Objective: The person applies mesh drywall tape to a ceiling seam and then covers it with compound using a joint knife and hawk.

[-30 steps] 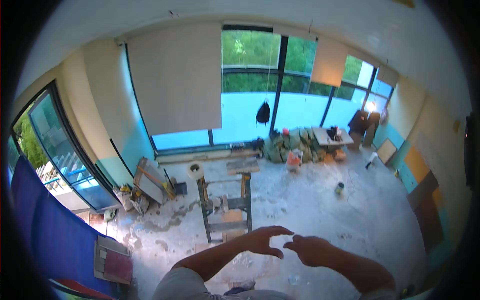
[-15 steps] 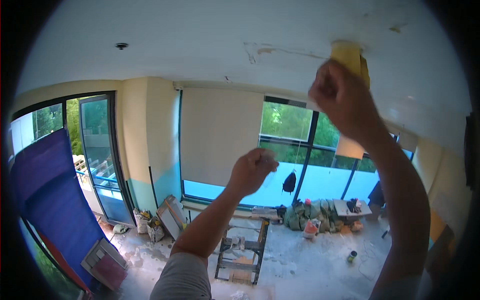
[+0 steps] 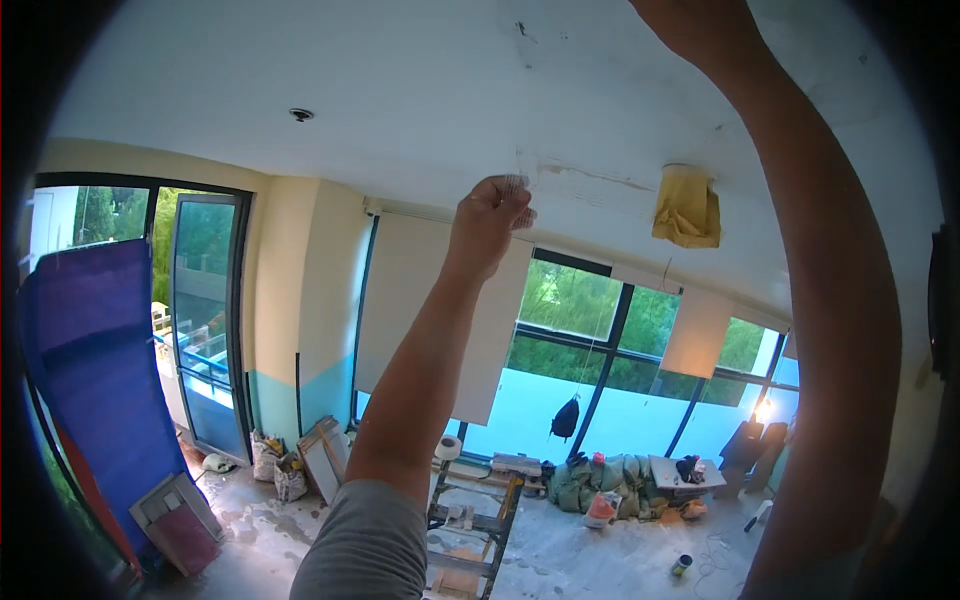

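Ceiling (image 3: 400, 90): white, skimmed, with blotchy marks, and it fills the upper half of the view. Right forearm (image 3: 820, 260) is raised straight up along the right side. Its hand passes the upper rim of the picture, so I cannot tell its grip. Left hand (image 3: 488, 212) is raised toward the middle of the ceiling, with the fingers curled tight into a fist and pinching the lower end of a mesh strip (image 3: 527, 178). The strip is thin, pale and see-through, and it rises from the fist to the ceiling surface. A yellow wad (image 3: 686, 207) of paper or cloth is stuck to the ceiling just right of the fist, toward the window-side edge. A crack line (image 3: 600, 178) runs brownish between the strip and the wad. Its left end is close to the strip, and whether they touch cannot be resolved. Progress, as a judgement: the crack line shows bare along its whole visible length. The strip meets the ceiling only near its top and looks not yet laid flat, so most of the covering seems left to do. Against half a second earlier, the right hand, then in view beside the yellow wad, has gone up out of the picture. The left fist has risen from mid-air to just under the ceiling. The view has tipped further upward.
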`<state>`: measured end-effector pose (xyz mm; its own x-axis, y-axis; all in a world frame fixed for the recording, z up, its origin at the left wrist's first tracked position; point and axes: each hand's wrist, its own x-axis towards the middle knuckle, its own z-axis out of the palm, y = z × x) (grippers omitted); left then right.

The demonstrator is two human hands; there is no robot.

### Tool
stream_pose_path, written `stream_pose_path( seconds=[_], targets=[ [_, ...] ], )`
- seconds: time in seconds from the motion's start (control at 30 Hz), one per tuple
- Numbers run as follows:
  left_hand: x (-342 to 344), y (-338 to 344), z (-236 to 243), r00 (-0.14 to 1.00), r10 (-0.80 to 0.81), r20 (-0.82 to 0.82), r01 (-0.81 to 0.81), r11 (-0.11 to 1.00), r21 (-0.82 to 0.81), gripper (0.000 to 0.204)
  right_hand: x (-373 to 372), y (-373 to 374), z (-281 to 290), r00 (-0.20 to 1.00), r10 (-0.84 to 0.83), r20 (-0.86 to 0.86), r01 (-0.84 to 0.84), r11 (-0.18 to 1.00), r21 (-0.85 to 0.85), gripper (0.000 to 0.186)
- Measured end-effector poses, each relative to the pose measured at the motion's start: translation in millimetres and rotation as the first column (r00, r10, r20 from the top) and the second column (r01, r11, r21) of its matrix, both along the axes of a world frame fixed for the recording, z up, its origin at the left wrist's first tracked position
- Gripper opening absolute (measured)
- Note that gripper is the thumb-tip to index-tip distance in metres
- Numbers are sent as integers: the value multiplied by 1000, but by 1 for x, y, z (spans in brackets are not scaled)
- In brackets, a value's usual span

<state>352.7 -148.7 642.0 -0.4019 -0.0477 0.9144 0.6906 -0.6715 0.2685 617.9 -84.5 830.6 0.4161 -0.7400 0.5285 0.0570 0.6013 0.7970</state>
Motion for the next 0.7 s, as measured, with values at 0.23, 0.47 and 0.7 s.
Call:
stream_pose_path(
  seconds=[0.23,0.47,0.7],
  targets=[
    [4,-6,55,990,-123,68,109,977,182,26,19,-29,4,983,180,-23,-180,984,-6,8],
    [20,-8,86,951,-308,6,295,914,278,28,40,-40,17,971,116,-209,-84,984,158,11],
    [22,-6,106,958,-283,54,255,920,297,27,49,-54,8,915,-89,-393,113,993,39,8]
  ],
)
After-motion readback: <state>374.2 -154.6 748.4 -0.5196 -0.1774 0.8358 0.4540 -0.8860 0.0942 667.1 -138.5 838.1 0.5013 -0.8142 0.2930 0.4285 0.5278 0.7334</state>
